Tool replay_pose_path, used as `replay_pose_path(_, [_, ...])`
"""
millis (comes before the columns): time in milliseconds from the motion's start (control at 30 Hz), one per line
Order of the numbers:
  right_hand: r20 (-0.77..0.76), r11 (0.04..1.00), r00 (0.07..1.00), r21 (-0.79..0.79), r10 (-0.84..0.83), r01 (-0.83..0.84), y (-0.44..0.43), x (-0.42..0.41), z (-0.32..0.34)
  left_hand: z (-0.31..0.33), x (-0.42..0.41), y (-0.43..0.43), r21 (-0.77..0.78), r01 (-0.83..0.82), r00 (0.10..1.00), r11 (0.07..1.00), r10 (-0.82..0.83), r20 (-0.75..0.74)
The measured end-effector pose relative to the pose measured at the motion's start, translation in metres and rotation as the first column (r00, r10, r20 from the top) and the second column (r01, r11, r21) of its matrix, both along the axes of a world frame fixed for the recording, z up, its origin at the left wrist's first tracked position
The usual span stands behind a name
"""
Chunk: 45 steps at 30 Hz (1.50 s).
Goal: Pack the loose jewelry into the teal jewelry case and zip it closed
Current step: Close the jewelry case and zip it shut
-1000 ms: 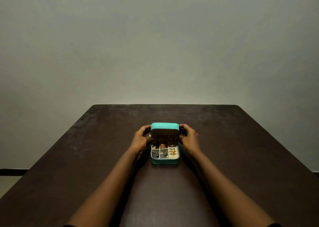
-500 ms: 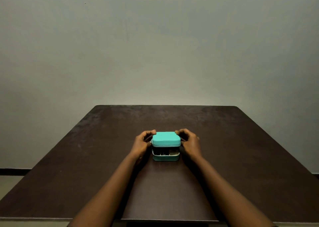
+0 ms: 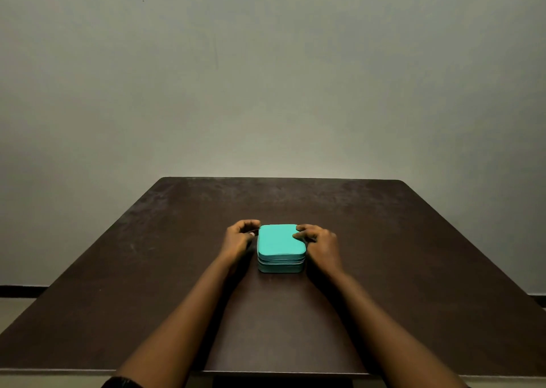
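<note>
The teal jewelry case sits in the middle of the dark table with its lid down, and a pale zipper line runs round its front. No jewelry shows. My left hand is at the case's back left corner, index finger and thumb curled in against it. My right hand lies at the right side, its fingertips resting on the lid's back right part.
A plain grey wall stands behind the table's far edge. The table's front edge runs just below my forearms. Nothing else lies on the tabletop.
The lid, upright a second ago with the filled compartments showing, has swung down onto the base. My right fingers moved from the lid's side onto its top.
</note>
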State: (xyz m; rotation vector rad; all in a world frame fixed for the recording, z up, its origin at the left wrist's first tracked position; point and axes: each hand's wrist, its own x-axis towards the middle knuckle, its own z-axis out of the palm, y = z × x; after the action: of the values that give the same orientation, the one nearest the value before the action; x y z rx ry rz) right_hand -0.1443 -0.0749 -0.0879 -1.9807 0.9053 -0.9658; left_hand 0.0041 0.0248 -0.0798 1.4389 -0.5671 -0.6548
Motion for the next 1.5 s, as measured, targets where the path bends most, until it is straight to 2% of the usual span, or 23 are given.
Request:
replay_pose_path(133, [-0.073, 0.998, 0.997, -0.039, 0.037, -0.04, -0.002, -0.003, 0.008, -0.001, 0.009, -0.01, 0.078, 0.013, 0.998, 0.997, -0.017, 0.053])
replay_pose_path(200, [-0.098, 0.994, 0.989, -0.004, 0.108, -0.109, -0.003, -0.005, 0.016, 0.005, 0.017, -0.013, 0.191, 0.105, 0.972, 0.976, -0.142, 0.188])
replay_pose_path(300, [-0.162, 0.971, 0.958, 0.039, 0.237, -0.234, -0.009, -0.007, 0.028, 0.017, 0.021, -0.014, 0.334, 0.275, 0.864, 0.902, -0.384, 0.327])
replay_pose_path(433, [-0.333, 0.928, 0.867, 0.09, 0.371, -0.362, -0.017, -0.006, 0.033, 0.027, 0.027, -0.021, 0.479, 0.35, 0.755, 0.805, -0.545, 0.364])
replay_pose_path(600, [-0.453, 0.886, 0.763, 0.175, 0.46, -0.43, -0.024, -0.005, 0.033, 0.025, 0.043, -0.031, 0.603, 0.378, 0.655, 0.702, -0.663, 0.362])
replay_pose_path(833, [-0.513, 0.866, 0.71, 0.155, 0.481, -0.475, -0.027, -0.003, 0.034, 0.018, 0.05, -0.041, 0.677, 0.297, 0.565, 0.674, -0.695, 0.444])
replay_pose_path(1000, [-0.55, 0.853, 0.676, 0.145, 0.49, -0.501, -0.026, 0.0, 0.038, 0.013, 0.06, -0.038, 0.693, 0.198, 0.526, 0.693, -0.672, 0.522])
replay_pose_path(1300, [-0.544, 0.87, 0.697, 0.14, 0.467, -0.474, -0.024, 0.0, 0.039, 0.01, 0.05, -0.026, 0.596, -0.059, 0.259, 0.801, -0.564, 0.784])
replay_pose_path(1333, [-0.541, 0.871, 0.7, 0.143, 0.467, -0.47, -0.024, 0.0, 0.038, 0.009, 0.05, -0.025, 0.583, -0.059, 0.259, 0.81, -0.552, 0.793])
replay_pose_path(1433, [-0.528, 0.871, 0.706, 0.153, 0.472, -0.467, -0.024, 0.0, 0.038, 0.01, 0.055, -0.024, 0.565, 0.0, 0.411, 0.825, -0.515, 0.752])
replay_pose_path(1500, [-0.526, 0.872, 0.709, 0.152, 0.469, -0.465, -0.025, 0.0, 0.037, 0.011, 0.058, -0.023, 0.571, 0.026, 0.459, 0.821, -0.517, 0.723])
